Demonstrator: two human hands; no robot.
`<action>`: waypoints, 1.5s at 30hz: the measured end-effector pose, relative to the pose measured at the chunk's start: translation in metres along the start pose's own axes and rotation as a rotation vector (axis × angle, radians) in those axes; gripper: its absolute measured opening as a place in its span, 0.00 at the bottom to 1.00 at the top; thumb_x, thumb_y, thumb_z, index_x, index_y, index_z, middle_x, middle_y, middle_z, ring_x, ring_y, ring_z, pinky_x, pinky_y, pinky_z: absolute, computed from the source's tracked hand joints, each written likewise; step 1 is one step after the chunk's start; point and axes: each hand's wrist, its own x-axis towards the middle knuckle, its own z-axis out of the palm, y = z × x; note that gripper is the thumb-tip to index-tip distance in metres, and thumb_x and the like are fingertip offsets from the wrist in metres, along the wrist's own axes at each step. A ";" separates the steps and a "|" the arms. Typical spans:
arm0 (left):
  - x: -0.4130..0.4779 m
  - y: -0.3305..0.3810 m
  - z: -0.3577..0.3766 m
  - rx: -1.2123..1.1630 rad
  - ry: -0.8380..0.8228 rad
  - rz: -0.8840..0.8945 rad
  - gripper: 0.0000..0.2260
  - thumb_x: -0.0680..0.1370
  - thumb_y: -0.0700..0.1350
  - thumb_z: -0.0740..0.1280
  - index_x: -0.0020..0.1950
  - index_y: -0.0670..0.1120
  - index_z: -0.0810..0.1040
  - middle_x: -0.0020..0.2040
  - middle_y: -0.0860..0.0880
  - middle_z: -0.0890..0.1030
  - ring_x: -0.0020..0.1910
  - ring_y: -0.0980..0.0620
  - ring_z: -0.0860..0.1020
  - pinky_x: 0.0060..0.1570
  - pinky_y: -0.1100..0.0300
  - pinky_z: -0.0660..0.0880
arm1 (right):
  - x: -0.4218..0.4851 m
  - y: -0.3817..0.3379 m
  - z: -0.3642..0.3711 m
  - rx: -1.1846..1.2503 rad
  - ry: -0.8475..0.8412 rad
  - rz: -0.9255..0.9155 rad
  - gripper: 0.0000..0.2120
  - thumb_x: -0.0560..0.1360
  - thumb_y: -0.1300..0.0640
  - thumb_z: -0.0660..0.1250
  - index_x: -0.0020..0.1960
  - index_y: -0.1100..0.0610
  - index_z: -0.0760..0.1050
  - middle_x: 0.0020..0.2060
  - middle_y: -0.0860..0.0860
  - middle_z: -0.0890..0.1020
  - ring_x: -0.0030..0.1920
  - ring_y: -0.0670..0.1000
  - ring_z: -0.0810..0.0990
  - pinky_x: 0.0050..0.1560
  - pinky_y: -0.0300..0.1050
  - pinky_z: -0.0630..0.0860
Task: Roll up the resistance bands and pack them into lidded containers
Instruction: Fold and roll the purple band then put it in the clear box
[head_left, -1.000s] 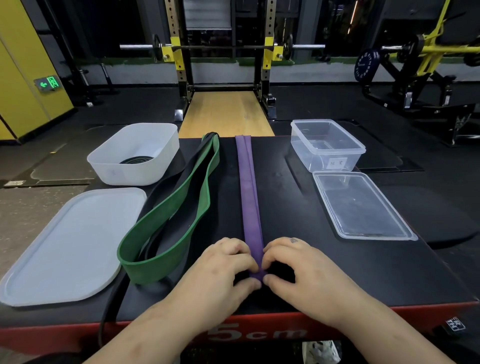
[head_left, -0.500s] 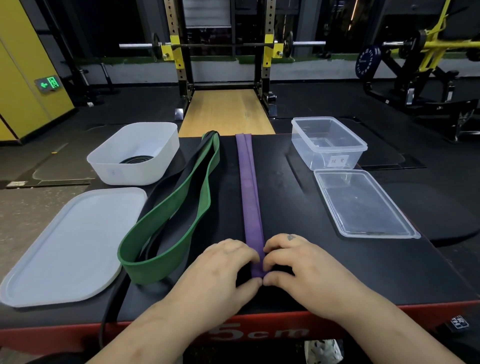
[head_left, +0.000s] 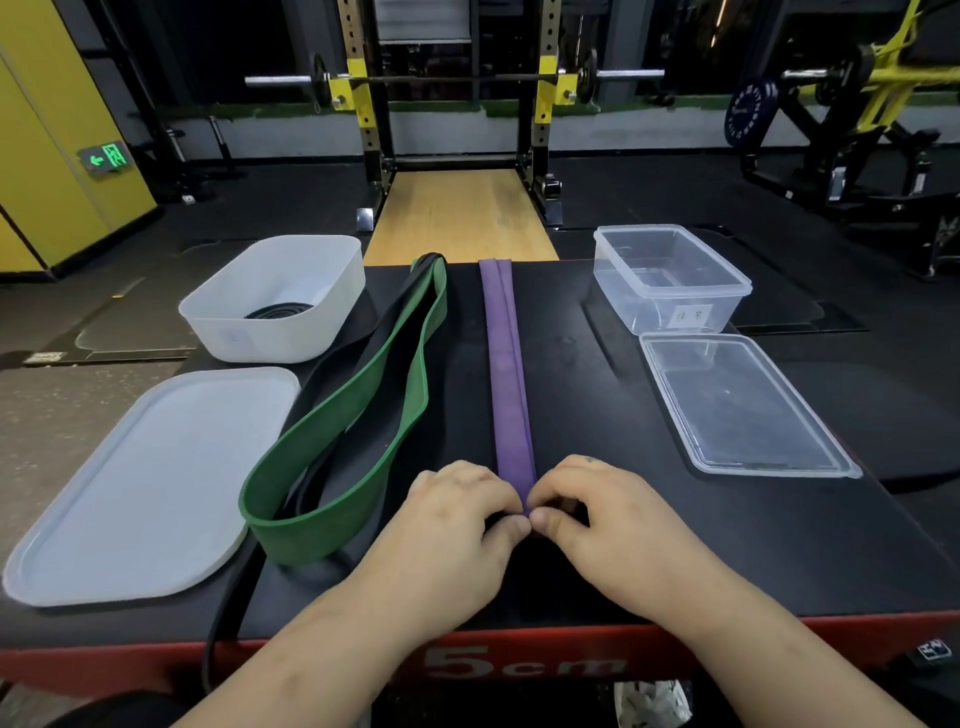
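A purple resistance band (head_left: 506, 374) lies flat and straight down the middle of the black platform (head_left: 597, 395). My left hand (head_left: 457, 525) and my right hand (head_left: 608, 514) meet at its near end, fingers curled, pinching that end between thumbs and fingertips. A green band (head_left: 384, 395) lies in a loose loop to the left, over a black band (head_left: 228, 597) that trails off the front edge. A white tub (head_left: 280, 296) at the back left holds a coiled black band (head_left: 280, 310); its white lid (head_left: 140, 483) lies in front. A clear container (head_left: 670, 280) stands at the back right, its clear lid (head_left: 737, 405) before it.
The platform's red front edge (head_left: 519, 660) is just below my wrists. A squat rack with a barbell (head_left: 457, 78) stands behind on a wooden strip. Gym machines (head_left: 857, 119) fill the far right, and a yellow wall (head_left: 52, 156) the far left.
My fingers have curled tighter over the purple band's near end, and both hands have edged slightly forward along it. Nothing else has moved.
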 end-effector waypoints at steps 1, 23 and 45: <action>0.000 0.001 0.000 0.003 0.015 -0.001 0.06 0.80 0.56 0.65 0.53 0.57 0.80 0.49 0.61 0.78 0.55 0.62 0.72 0.60 0.60 0.68 | 0.001 0.000 0.000 0.017 0.001 0.019 0.06 0.77 0.51 0.72 0.49 0.40 0.78 0.44 0.41 0.80 0.47 0.42 0.78 0.51 0.41 0.76; -0.017 -0.004 0.001 -0.080 0.004 0.018 0.14 0.75 0.63 0.66 0.56 0.59 0.78 0.56 0.64 0.77 0.60 0.64 0.74 0.62 0.70 0.67 | -0.010 0.004 -0.011 -0.118 -0.125 -0.135 0.06 0.77 0.42 0.71 0.50 0.42 0.82 0.53 0.34 0.75 0.59 0.37 0.73 0.59 0.33 0.69; -0.010 0.001 0.007 -0.012 0.046 0.018 0.08 0.76 0.56 0.67 0.52 0.54 0.78 0.53 0.60 0.75 0.53 0.61 0.74 0.55 0.68 0.70 | 0.009 0.001 0.005 -0.009 0.014 0.026 0.06 0.78 0.51 0.70 0.42 0.43 0.81 0.39 0.42 0.76 0.45 0.43 0.76 0.45 0.36 0.70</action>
